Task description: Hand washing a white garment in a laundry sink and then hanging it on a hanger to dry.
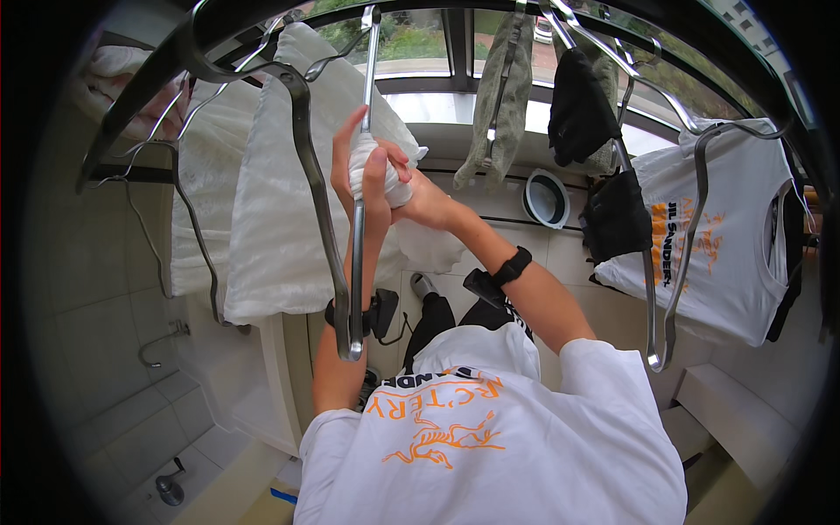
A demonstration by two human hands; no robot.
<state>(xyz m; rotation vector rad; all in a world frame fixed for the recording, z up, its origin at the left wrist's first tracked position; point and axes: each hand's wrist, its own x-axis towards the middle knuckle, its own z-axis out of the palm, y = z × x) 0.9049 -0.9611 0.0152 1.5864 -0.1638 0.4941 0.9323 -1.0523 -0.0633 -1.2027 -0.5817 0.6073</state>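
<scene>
A bunched white cloth [359,156] is gathered around one bar of a metal clothes hanger [358,249]. My left hand [373,197] grips the cloth at that bar, thumb on the near side and one finger pointing up along the metal. From the right, my right hand [420,200] closes on the same bundle, its fingers partly hidden behind the cloth. Just beyond my hands hangs a large white fabric piece [282,230]. Each of my forearms wears a black strap with a small device, the right one a black band [512,266].
Grey-green cloths [499,98] and black cloth pieces [617,210] hang on the right, beside a white printed T-shirt [709,230]. A round basin [546,199] stands near the window. A faucet [170,489] is at the lower left. The black drying rail [125,118] curves overhead.
</scene>
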